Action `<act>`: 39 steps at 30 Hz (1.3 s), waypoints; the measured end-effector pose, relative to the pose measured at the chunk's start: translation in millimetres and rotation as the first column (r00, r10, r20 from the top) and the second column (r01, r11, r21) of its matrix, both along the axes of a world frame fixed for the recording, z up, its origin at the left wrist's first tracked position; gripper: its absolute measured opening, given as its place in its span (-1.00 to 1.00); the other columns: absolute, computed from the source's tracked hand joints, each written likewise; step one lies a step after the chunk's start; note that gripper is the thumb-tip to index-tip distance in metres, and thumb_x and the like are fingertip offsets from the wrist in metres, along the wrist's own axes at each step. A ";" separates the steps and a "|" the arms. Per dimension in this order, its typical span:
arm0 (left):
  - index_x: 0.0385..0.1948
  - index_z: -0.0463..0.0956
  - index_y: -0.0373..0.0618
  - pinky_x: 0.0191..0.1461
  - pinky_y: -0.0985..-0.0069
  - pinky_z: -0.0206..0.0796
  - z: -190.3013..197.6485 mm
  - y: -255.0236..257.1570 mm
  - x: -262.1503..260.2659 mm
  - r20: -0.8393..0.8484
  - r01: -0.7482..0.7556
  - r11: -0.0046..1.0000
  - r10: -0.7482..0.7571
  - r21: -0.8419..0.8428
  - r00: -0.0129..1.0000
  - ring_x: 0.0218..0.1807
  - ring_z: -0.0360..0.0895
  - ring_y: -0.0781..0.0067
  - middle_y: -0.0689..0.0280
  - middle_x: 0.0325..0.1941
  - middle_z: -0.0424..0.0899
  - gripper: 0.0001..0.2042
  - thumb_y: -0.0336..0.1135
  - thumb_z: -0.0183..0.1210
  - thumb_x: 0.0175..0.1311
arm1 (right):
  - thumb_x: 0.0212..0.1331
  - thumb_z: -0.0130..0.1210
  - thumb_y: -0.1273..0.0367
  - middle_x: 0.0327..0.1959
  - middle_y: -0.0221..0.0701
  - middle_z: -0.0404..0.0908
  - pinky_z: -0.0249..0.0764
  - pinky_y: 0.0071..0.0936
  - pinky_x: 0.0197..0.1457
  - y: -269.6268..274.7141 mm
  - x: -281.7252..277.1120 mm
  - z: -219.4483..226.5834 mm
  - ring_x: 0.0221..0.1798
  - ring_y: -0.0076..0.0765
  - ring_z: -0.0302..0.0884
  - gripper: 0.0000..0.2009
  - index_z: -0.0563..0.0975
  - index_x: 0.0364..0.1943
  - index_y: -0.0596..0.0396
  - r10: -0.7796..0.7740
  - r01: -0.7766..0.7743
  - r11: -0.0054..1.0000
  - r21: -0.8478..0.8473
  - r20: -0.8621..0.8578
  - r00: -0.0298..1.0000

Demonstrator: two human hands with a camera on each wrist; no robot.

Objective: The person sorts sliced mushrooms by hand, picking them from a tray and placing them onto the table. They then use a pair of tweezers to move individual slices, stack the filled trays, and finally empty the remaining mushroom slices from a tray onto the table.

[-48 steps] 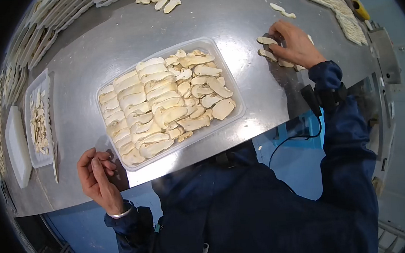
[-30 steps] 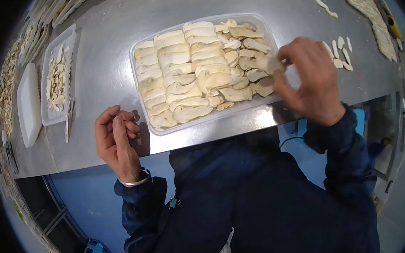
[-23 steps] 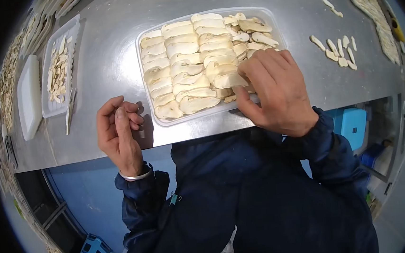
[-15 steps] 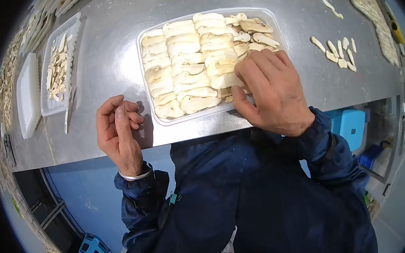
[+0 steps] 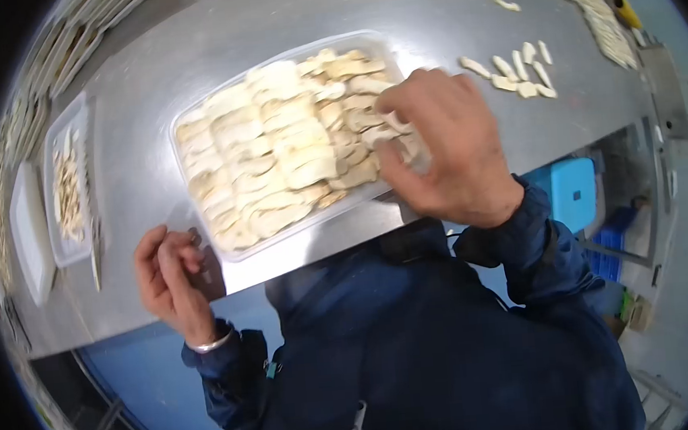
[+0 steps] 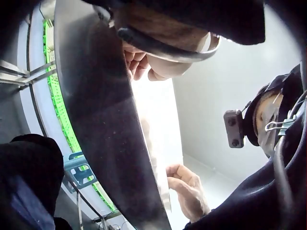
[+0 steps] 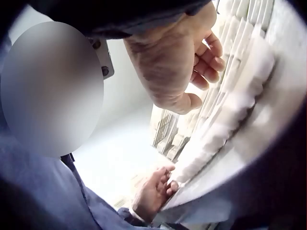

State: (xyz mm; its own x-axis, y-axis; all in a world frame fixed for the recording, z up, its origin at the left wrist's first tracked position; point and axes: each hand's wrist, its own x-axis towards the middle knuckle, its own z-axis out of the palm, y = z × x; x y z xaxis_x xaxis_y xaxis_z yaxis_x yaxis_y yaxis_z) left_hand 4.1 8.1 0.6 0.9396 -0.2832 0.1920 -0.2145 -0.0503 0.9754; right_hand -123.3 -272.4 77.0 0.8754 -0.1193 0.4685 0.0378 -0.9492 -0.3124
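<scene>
A clear plastic tray (image 5: 386,48) holds pale mushroom slices (image 5: 293,130), overlapping in columns on the left and more loosely laid on the right. Over the tray's right side hovers the right hand (image 5: 450,150), thumb and forefinger apart; nothing shows between them. The right wrist view has the same hand (image 7: 168,67) with fingers loosely bent and empty. Beside the tray's near left corner, the left hand (image 5: 173,285) hangs loosely curled at the table edge, holding nothing visible. Its wrist view shows the left hand (image 6: 165,64) partly behind a bracelet.
Several small slices (image 5: 526,87) lie on the metal table (image 5: 457,12) to the right. A smaller tray of pieces (image 5: 87,154) and a white tray (image 5: 31,240) stand at left, near stacked trays (image 5: 49,64). A slice-covered mat (image 5: 578,2) is at far right.
The right hand brought a slice from the right of the table to the third column, let go and drew back rightward. The left hand stayed by the tray; the head view has shifted.
</scene>
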 end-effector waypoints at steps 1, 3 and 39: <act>-0.03 0.36 -0.32 -0.36 0.74 0.19 -0.7 1.0 0.7 0.003 0.003 1.000 -0.003 0.000 1.000 -0.48 0.32 0.67 0.21 -0.35 0.54 -0.78 -0.43 -0.13 0.41 | -0.18 0.15 0.51 -0.41 -0.33 0.47 0.28 -0.36 -0.25 -15.3 -8.2 3.0 -0.35 -0.22 0.44 -0.77 0.47 -0.34 0.12 -0.086 0.087 0.995 -0.039 0.023 0.996; -0.06 0.37 -0.35 -0.31 0.73 0.22 0.7 0.5 0.7 -0.018 0.000 0.999 -0.001 -0.033 1.000 -0.47 0.34 0.68 0.21 -0.35 0.56 -0.80 -0.47 -0.12 0.38 | -0.19 0.15 0.51 -0.42 -0.33 0.47 0.28 -0.32 -0.29 -59.1 -29.2 3.2 -0.37 -0.20 0.44 -0.79 0.46 -0.37 0.08 -0.239 0.247 0.964 -0.100 0.088 0.967; -0.06 0.39 -0.33 -0.35 0.74 0.17 10.6 -4.6 -1.8 0.004 -0.013 1.000 0.013 0.027 1.000 -0.44 0.35 0.69 0.25 -0.35 0.54 -0.80 -0.46 -0.09 0.38 | -0.08 0.11 0.24 -0.46 -0.12 0.52 0.38 -0.16 -0.27 -161.5 -48.7 -24.3 -0.37 0.03 0.49 -0.73 0.48 -0.53 0.24 -0.560 0.506 0.828 -0.239 -0.370 0.741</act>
State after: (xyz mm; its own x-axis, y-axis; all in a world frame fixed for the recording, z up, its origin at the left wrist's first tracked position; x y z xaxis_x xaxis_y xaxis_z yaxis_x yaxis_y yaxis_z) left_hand 2.3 3.5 11.2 0.9425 -0.2761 0.1881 -0.2175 -0.0798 0.9728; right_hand -172.0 -434.0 52.7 0.7949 -0.5937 0.1252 -0.5903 -0.8044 -0.0672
